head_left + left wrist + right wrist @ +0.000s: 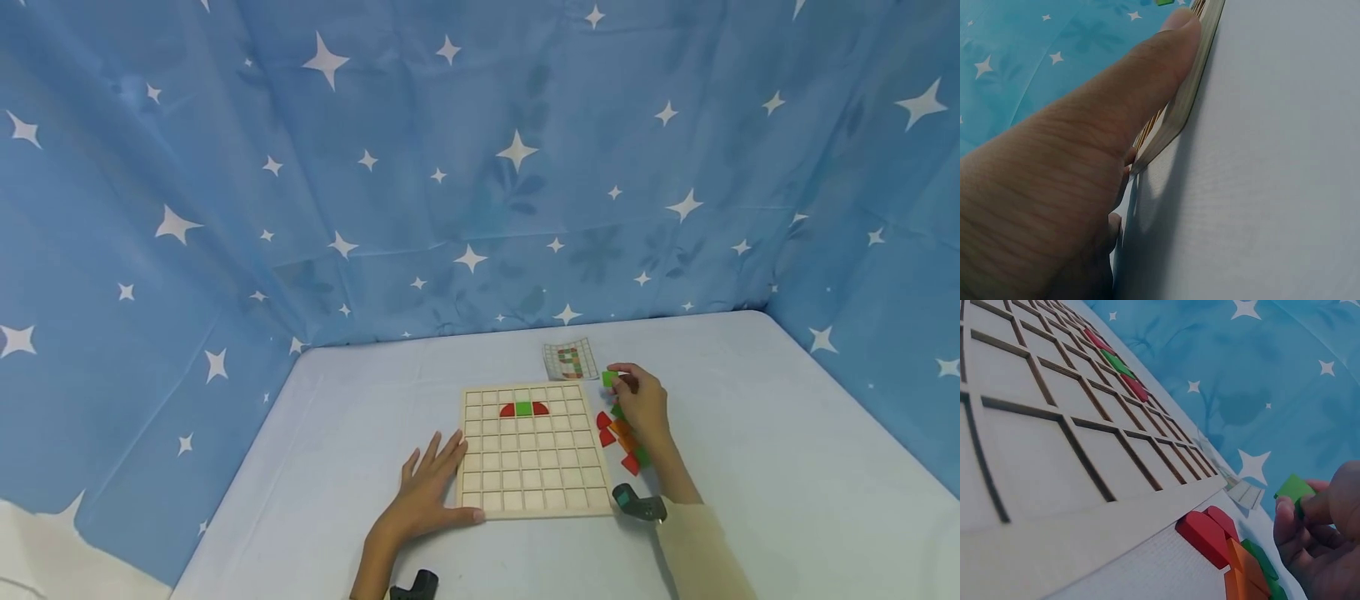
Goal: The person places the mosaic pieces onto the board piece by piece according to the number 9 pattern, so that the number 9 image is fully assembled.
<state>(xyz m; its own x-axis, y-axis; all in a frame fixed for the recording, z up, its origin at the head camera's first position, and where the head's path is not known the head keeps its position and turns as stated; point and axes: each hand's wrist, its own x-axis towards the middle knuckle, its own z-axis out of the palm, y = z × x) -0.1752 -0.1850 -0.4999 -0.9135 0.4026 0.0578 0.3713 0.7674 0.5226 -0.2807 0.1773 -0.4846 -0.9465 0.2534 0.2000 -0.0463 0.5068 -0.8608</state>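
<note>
A wooden grid board lies on the table, with a green square block between two red quarter-round blocks in one of its upper rows. My left hand rests at the board's lower left corner, fingers spread along the left side and thumb on the front edge. Past the board's right side, my right hand pinches a green block between thumb and fingers, raised above the table. Below that hand sit loose red blocks, orange blocks and green blocks, partly hidden in the head view.
A printed pattern card lies behind the board, showing a coloured grid figure. The white tablecloth spreads out around everything. A blue curtain with white stars hangs behind the table and along its sides.
</note>
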